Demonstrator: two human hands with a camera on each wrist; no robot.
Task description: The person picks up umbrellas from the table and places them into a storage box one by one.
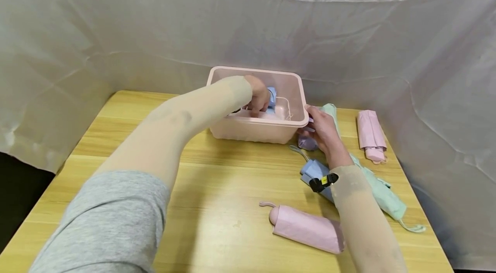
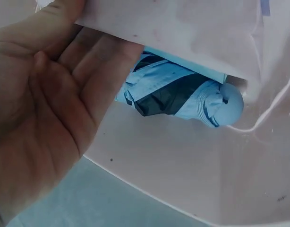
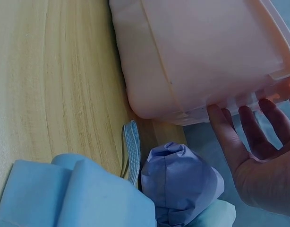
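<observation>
left hand (image 1: 258, 96) is lying open-fingered inside the pink bin (image 1: 298, 92) beside the soft, light blue umbrella (image 2: 183, 97), best gripped mid-body; right hand (image 1: 323, 128), fingers spread, is touching the bin's rim.

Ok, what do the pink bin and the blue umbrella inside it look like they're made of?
The pink bin looks like thin, semi-gloss moulded plastic: slightly see-through walls, a rolled rim and ribs under the lip where the right hand touches it. The blue umbrella looks like thin woven synthetic fabric, creased, black on the inside folds, with a smooth, probably plastic round cap. The left hand lies beside it.
</observation>
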